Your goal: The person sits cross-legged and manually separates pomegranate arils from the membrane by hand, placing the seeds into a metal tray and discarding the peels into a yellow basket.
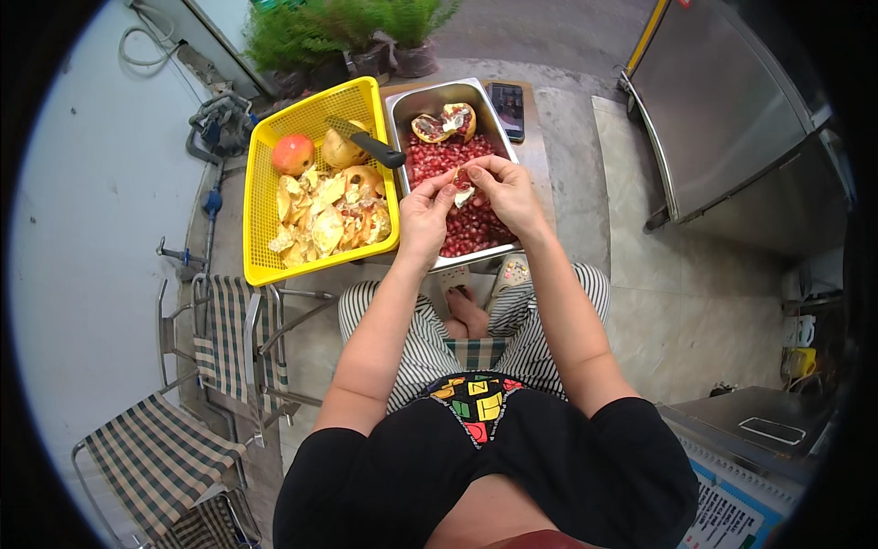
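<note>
Over a steel pan (513,152) of loose pomegranate seeds (473,230), my left hand (426,214) and my right hand (506,192) pinch a small pomegranate piece (464,191) between thumbs and fingers. Red seeds and pale pith show on the piece. At the pan's far end rests a broken-open pomegranate (444,123). To the left stands a yellow plastic basket (257,237) with peeled rinds (329,226) and whole-looking pomegranates (293,154) in it. A black-handled knife (374,147) lies across a pomegranate and the basket's right rim.
A phone (506,112) lies right of the pan on the low table (542,165). Potted green plants (350,31) stand beyond it. Plaid folding chairs (164,460) are at the left, near wall pipes (212,185). A steel cabinet (727,103) stands at the right.
</note>
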The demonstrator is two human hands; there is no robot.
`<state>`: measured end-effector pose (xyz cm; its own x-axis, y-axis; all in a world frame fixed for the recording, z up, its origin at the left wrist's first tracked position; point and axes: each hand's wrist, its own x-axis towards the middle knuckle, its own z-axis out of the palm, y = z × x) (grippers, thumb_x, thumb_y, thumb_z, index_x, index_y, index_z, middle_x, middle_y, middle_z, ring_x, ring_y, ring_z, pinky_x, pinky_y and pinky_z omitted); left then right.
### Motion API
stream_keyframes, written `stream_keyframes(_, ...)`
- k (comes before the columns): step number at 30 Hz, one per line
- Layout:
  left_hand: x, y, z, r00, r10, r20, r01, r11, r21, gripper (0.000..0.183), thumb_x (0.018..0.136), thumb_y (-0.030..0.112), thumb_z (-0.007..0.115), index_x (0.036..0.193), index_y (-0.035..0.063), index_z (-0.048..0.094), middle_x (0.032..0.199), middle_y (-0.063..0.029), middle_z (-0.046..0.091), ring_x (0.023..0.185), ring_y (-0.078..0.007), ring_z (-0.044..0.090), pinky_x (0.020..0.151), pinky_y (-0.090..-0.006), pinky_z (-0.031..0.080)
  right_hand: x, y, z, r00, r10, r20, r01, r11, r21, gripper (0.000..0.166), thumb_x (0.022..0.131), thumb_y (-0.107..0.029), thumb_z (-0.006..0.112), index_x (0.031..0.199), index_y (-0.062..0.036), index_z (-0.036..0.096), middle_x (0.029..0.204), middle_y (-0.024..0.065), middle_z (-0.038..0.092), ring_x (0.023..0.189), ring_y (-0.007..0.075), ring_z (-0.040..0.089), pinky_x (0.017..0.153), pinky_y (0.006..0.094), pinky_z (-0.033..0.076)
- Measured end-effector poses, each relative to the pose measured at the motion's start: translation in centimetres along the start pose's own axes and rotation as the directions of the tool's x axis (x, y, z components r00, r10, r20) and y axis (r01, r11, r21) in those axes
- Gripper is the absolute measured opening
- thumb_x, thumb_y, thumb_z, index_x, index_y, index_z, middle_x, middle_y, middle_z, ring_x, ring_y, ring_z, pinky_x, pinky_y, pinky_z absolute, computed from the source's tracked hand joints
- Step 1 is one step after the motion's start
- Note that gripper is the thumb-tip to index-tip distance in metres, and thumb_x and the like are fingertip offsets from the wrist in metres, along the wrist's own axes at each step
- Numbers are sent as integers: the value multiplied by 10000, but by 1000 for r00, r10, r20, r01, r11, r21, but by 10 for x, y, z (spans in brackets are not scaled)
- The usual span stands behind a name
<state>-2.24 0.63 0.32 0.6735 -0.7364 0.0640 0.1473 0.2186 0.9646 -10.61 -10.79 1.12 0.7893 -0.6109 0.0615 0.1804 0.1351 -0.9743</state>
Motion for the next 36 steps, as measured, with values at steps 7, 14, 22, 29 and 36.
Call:
stream_keyframes(7,-1,-1,1,999,2,36,-2,1000,8,253,865,90,557,1087,-32,565,963,-46,595,816,-68,521,727,-189,426,-1,3,1,996,-88,13,88,994,-66,158,845,-131,588,910,13,599,795,34,619,634,66,547,548,196,457)
stream_keyframes(14,0,0,3,1000,7,-2,-7,1000,16,252,867,125,561,1087,2,570,866,-2,592,689,-36,493,615,-170,424,2,8,1,995,-86,-51,90,994,63,165,846,-112,578,937,24,602,857,48,615,701,82,559,619,203,467)
stream_keyframes(22,1,-1,4,999,26,-32,-27,999,-25,171,847,88,586,990,-5,571,808,-6,571,664,-37,479,592,-165,402,-4,7,1,952,-308,5,302,933,-197,192,780,-86,639,944,13,618,882,68,629,755,108,586,668,231,475)
stream_keyframes(29,1,-2,1,1000,10,-24,-10,1000,7,141,841,102,599,936,-2,598,789,-5,586,622,-35,478,555,-157,392,-6,5,5,942,-329,-58,298,906,-301,163,774,-94,639,893,16,637,809,94,647,736,133,610,654,253,482)
stream_keyframes(36,-2,0,4,998,35,-52,-32,998,47,152,844,115,597,929,-9,614,782,-9,594,605,-39,485,543,-158,396,-4,8,2,936,-353,-16,319,865,-387,176,786,-68,632,935,25,629,849,76,642,759,105,588,666,230,482)
